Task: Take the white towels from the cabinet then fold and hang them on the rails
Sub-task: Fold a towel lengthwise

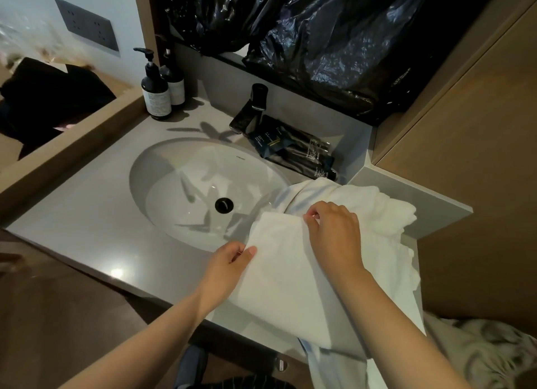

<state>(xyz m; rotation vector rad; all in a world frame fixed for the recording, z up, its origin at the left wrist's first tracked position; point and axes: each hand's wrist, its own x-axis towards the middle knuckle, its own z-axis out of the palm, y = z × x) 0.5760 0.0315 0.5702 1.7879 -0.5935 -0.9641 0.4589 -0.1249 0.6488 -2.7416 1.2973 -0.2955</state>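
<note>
- The white towel (284, 278) lay on the counter (87, 232) just right of the sink (186, 185), its near end hanging over the counter's front edge.
- The left hand (226, 263) pinched the towel's left edge, thumb on top; the right hand (334, 232) pinched its far edge. Judged: both grips held the fold flat and its edges aligned.
- The towel's long axis ran from far to near, towards the person; its far end met a bunched towel (377, 208) behind it.

A bathroom: oval sink (162, 168), black tap (250, 110), soap bottles (155, 89).
</note>
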